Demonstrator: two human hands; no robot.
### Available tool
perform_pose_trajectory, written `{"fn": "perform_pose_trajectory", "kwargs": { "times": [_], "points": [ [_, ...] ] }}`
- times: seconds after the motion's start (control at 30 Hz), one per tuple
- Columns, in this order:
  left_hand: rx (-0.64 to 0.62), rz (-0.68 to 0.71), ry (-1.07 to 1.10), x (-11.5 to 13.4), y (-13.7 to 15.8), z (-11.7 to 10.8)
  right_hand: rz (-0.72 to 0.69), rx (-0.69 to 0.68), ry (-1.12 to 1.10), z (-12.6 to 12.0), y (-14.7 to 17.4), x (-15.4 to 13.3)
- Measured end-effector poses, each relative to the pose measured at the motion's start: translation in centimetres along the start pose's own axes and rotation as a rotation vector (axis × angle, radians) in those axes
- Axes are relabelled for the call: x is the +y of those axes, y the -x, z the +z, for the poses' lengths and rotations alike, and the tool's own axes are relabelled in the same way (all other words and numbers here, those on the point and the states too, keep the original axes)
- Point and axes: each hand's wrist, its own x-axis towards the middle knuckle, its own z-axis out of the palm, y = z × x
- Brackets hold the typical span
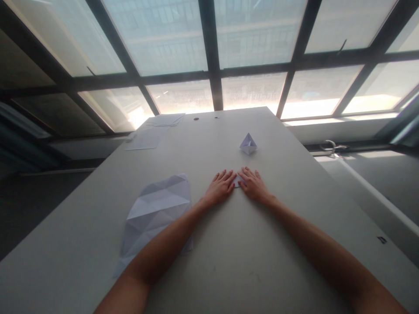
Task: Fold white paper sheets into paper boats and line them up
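Left hand (220, 189), right hand (255, 186): fingers (228, 177) spread flat, gripping nothing, over small white folded paper (238, 181) — likely light, delicate; take six-o'clock edge.

Small folded white paper (238, 180) mostly hidden under both bare hands (221, 186) near the white folded-paper boat (248, 145), creased white paper sheet (157, 205) left of the boat partly behind the left arm (163, 248), small black mark (381, 240) right of the boat unidentifiable

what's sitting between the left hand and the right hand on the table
A small piece of white paper lies between the left hand and the right hand, only partly visible in the head view.
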Motion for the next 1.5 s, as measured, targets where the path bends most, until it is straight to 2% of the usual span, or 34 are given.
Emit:
{"fn": "perform_pose_trajectory", "kwargs": {
  "times": [0.1,0.27,0.57,0.77,0.97,1.2,1.5],
  "points": [
    [-0.017,-0.002,-0.008,0.0,0.0,0.0,0.033,-0.048,0.034,0.1,0.0,-0.3],
    [-0.039,-0.055,-0.038,0.1,0.0,0.0,0.162,-0.032,0.101,0.3,0.0,0.0],
    [0.030,-0.176,-0.024,-0.5,0.2,0.2,0.281,-0.044,0.125,-0.3,0.3,0.3],
    [0.038,0.009,0.075,-0.5,0.2,-0.1,0.258,0.025,0.086,0.1,0.4,0.5],
    [0.076,0.050,-0.003,-0.1,0.3,-0.2,0.167,0.107,-0.019,0.4,0.0,0.9],
    [0.145,-0.003,-0.103,0.7,0.5,-1.1,-0.118,0.172,-0.132,0.0,-0.3,0.4],
    [0.139,-0.002,-0.136,0.9,0.5,-1.5,-0.219,0.182,-0.191,0.1,-0.3,0.5]
  ]
}}
